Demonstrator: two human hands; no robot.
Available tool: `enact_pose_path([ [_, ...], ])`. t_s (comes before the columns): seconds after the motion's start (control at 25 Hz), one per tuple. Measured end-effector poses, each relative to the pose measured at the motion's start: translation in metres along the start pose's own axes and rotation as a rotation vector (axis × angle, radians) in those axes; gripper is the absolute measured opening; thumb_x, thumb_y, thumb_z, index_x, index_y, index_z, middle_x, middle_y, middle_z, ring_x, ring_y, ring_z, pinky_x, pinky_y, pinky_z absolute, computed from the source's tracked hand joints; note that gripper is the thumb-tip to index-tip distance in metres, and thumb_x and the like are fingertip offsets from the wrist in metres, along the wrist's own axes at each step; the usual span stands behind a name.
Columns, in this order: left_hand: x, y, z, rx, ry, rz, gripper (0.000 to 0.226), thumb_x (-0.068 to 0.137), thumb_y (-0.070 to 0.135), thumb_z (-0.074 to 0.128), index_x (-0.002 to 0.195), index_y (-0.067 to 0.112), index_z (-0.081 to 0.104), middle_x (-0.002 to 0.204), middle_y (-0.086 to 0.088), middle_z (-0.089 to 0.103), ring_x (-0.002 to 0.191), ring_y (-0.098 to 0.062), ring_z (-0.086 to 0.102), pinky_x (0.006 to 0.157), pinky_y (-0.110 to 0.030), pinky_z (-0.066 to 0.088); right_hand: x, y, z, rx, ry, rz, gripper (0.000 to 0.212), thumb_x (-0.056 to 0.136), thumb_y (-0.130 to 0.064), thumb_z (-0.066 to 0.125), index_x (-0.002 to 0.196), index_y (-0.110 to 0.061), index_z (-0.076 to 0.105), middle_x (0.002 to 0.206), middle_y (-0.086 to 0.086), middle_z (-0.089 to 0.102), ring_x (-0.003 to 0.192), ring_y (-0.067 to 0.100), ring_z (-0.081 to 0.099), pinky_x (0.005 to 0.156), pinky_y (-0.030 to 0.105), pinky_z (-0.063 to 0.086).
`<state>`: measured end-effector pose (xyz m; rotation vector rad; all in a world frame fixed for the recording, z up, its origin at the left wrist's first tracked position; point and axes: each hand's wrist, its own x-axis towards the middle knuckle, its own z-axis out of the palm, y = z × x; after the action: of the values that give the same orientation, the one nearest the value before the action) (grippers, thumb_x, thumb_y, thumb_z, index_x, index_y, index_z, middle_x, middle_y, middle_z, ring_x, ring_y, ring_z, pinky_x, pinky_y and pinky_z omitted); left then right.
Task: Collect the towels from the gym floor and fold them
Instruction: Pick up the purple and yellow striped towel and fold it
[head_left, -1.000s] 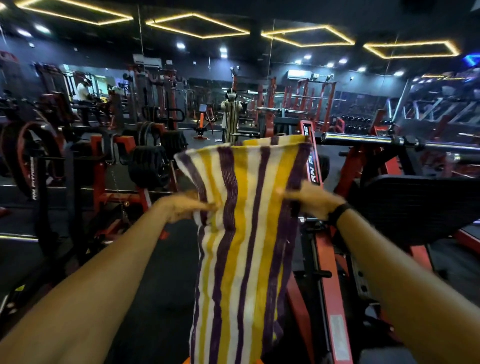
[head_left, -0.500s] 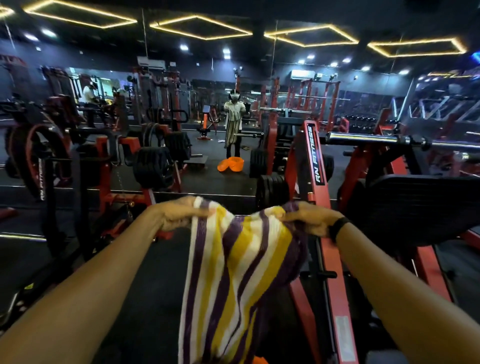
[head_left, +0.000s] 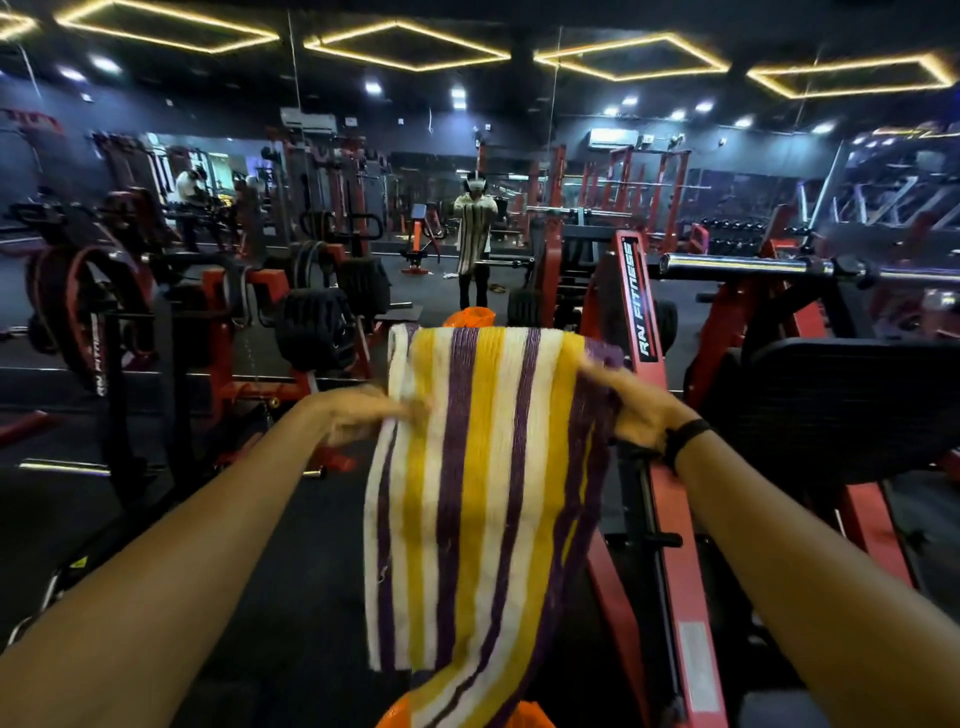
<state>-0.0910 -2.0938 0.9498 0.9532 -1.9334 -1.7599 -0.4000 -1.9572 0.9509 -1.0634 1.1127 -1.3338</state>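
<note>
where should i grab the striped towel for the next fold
Take the striped towel at its two bottom corners, reaching down along each side edge. It hangs lengthwise from a fold held up by the left hand and right hand, so the free lower end dangles loose. A grip there could probably lift it to meet the top.

1. Striped towel (head_left: 488, 467): half a second ago we held it slumped; now its top edge stands flat, toward 12 o'clock.
2. Left hand (head_left: 363, 415) and right hand (head_left: 636, 415): we moved them wider apart.
</note>
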Motion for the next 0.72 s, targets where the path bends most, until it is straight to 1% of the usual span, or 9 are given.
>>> enact_pose_path([
  [0.08,-0.006,-0.007,0.007,0.145,-0.079,-0.108,0.086,0.032,0.047,0.093,0.107,0.018,0.065,0.106,-0.005,0.072,0.098,-0.021,0.069,0.084,-0.035,0.056,-0.004,0.017,-0.001,-0.233,-0.068,0.181,0.051,0.073,-0.010,0.073,0.122,-0.009,0.059,0.111,0.011,0.069,0.101,0.025,0.067,0.091,0.042,0.054],
  [0.12,-0.004,-0.009,0.008,0.085,-0.069,-0.039,0.082,0.033,0.046,0.094,0.105,0.016,0.066,0.103,-0.007,0.073,0.094,-0.020,0.070,0.079,-0.034,0.057,-0.006,0.019,-0.001,-0.256,-0.068,0.203,0.056,0.068,-0.011,0.078,0.121,-0.008,0.059,0.108,0.011,0.070,0.096,0.024,0.068,0.088,0.040,0.056],
  [0.2,-0.003,-0.006,0.013,-0.176,0.061,0.087,0.060,0.049,0.038,0.091,0.098,0.013,0.067,0.096,-0.011,0.073,0.083,-0.018,0.072,0.069,-0.031,0.059,-0.003,0.011,-0.008,-0.131,0.007,0.078,0.058,0.057,-0.024,0.087,0.109,-0.010,0.065,0.097,0.009,0.073,0.085,0.020,0.071,0.078,0.033,0.059],
  [0.28,-0.002,0.001,0.014,-0.249,0.090,0.086,0.030,0.072,0.026,0.075,0.100,0.015,0.067,0.096,-0.008,0.073,0.082,-0.016,0.072,0.072,-0.033,0.059,-0.005,-0.001,-0.009,-0.006,0.028,0.000,0.039,0.069,-0.027,0.076,0.105,-0.012,0.069,0.100,0.009,0.074,0.088,0.020,0.071,0.074,0.033,0.059],
  [0.4,0.002,0.004,0.018,-0.196,0.163,0.036,0.021,0.081,0.023,0.070,0.102,0.017,0.067,0.101,-0.009,0.073,0.082,-0.014,0.072,0.072,-0.030,0.058,-0.007,0.008,-0.006,-0.195,-0.044,0.150,0.022,0.082,-0.007,0.063,0.101,-0.013,0.071,0.103,0.010,0.073,0.091,0.020,0.071,0.078,0.034,0.059],
  [0.52,0.001,0.010,0.018,-0.278,0.235,0.137,0.014,0.084,0.021,0.066,0.096,0.013,0.067,0.090,-0.010,0.073,0.074,-0.015,0.072,0.065,-0.029,0.059,-0.005,0.002,-0.005,-0.028,0.048,-0.028,0.024,0.090,-0.010,0.055,0.083,-0.018,0.076,0.087,0.005,0.075,0.077,0.015,0.072,0.071,0.031,0.060],
  [0.6,0.002,0.013,0.020,-0.138,0.203,0.101,0.014,0.083,0.019,0.069,0.096,0.014,0.067,0.085,-0.005,0.075,0.077,-0.016,0.072,0.064,-0.027,0.058,-0.008,-0.007,-0.002,-0.053,-0.015,-0.008,0.019,0.082,-0.012,0.063,0.098,-0.014,0.073,0.098,0.009,0.074,0.086,0.020,0.072,0.079,0.035,0.059],
  [0.64,0.002,0.015,0.022,-0.135,0.253,0.103,0.009,0.084,0.017,0.068,0.093,0.013,0.066,0.080,-0.004,0.074,0.072,-0.015,0.071,0.059,-0.025,0.058,-0.007,-0.005,-0.002,-0.155,-0.057,0.045,0.029,0.075,-0.012,0.071,0.104,-0.010,0.071,0.101,0.011,0.073,0.090,0.022,0.071,0.082,0.035,0.058],
  [0.72,0.006,0.023,0.023,-0.262,0.382,0.180,0.005,0.087,0.015,0.066,0.085,0.010,0.065,0.067,-0.002,0.072,0.059,-0.010,0.069,0.051,-0.022,0.055,-0.001,-0.003,-0.003,-0.216,0.015,0.061,0.041,0.060,-0.019,0.081,0.097,-0.007,0.072,0.092,0.011,0.074,0.080,0.020,0.072,0.075,0.033,0.059],
])
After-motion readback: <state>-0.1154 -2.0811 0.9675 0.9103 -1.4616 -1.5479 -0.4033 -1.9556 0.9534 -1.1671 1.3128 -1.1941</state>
